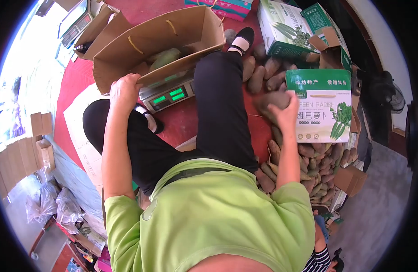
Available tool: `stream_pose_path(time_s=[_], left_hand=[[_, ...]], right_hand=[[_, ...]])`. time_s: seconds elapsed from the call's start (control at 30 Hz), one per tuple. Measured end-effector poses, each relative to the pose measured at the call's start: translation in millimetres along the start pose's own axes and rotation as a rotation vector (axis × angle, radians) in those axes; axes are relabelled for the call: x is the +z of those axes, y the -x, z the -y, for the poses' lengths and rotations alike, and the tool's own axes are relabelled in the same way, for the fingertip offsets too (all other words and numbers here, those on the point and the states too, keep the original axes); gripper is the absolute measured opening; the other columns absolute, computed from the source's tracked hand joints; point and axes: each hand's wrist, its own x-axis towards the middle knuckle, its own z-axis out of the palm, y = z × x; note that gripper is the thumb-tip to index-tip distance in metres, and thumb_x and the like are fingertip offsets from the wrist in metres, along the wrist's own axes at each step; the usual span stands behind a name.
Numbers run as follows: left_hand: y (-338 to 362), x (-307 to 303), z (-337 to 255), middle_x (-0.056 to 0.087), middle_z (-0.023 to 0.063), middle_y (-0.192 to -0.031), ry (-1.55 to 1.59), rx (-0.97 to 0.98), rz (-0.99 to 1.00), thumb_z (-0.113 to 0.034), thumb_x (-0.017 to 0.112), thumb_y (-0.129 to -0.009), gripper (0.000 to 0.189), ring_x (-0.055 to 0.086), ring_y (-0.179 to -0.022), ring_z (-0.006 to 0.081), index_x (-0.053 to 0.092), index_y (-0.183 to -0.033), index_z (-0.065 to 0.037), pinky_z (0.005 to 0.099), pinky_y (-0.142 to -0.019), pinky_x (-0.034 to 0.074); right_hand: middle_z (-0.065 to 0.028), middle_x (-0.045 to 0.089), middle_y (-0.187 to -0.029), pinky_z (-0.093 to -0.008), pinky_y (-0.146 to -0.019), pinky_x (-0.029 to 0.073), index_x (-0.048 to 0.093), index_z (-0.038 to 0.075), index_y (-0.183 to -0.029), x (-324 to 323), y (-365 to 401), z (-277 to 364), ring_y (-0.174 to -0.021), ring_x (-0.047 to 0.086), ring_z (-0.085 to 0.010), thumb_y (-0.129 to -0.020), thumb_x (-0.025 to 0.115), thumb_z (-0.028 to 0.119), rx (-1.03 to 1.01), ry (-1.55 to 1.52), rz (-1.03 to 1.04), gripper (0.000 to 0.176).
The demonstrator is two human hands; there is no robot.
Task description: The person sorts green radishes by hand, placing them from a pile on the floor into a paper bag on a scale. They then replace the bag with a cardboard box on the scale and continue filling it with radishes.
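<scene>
My left hand [124, 92] is closed on the near rim of an open cardboard box [186, 65] with yellow cord handles. The box rests on a digital scale [167, 97] whose green displays are lit. Inside it lies a greenish radish [166, 59]; the deeper contents are hidden. My right hand [286, 111] grips a brownish radish [270, 103], slightly blurred, just left of a white and green carton [326, 106] printed "GREEN RADISH". Loose radishes [256, 81] lie on the red floor beyond that hand, and a larger heap [320, 170] lies below the carton.
Another radish carton [286, 29] stands at the upper right, beside a fan [388, 93]. A second scale [75, 27] and opened cardboard are at the upper left. Plastic bags [55, 204] lie lower left. Part of another person in a striped sleeve [318, 260] shows at lower right.
</scene>
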Motion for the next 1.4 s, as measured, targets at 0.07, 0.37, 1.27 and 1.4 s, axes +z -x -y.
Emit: stream_pose_path(time_s=[0.07,0.37,1.27,1.4], left_hand=[[0,-1,-1,0.065,0.0157,-0.088,0.007,-0.022,-0.010,-0.012,0.063,-0.077,0.016,0.061,-0.088,0.0349,0.066,-0.092,-0.005,0.0423,-0.078,0.047],[-1,2,1,0.066,0.0097,-0.094,-0.032,-0.018,0.018,-0.014,0.065,-0.079,0.019,0.063,-0.093,0.0293,0.067,-0.098,-0.010,0.0434,-0.081,0.046],[-2,-5,0,0.065,0.0154,-0.094,-0.041,-0.022,0.029,-0.014,0.064,-0.077,0.023,0.062,-0.091,0.0357,0.066,-0.100,-0.006,0.0434,-0.079,0.048],[1,-5,-3,0.064,0.0168,-0.095,-0.042,0.015,0.010,-0.013,0.062,-0.079,0.022,0.060,-0.092,0.0364,0.065,-0.100,-0.005,0.0441,-0.079,0.047]], right_hand=[[-0.0149,0.052,-0.115,-0.0391,-0.096,0.039,0.048,0.002,-0.119,-20,-35,46,-0.109,0.049,-0.0304,-0.056,0.084,0.013,-0.135,-0.097,-0.118,0.073],[-0.0103,0.053,-0.112,-0.0335,-0.092,0.043,0.050,0.003,-0.118,-18,-113,231,-0.106,0.053,-0.0230,-0.060,0.084,0.016,-0.625,-0.467,-0.129,0.069],[-0.0092,0.067,-0.100,-0.0287,-0.081,0.049,0.062,0.003,-0.110,35,-115,164,-0.089,0.064,-0.0172,-0.079,0.069,0.017,-0.389,-0.551,0.389,0.035],[-0.0099,0.067,-0.100,-0.0310,-0.081,0.050,0.062,0.004,-0.109,28,-66,28,-0.090,0.064,-0.0203,-0.080,0.069,0.012,-0.094,-0.401,0.305,0.031]])
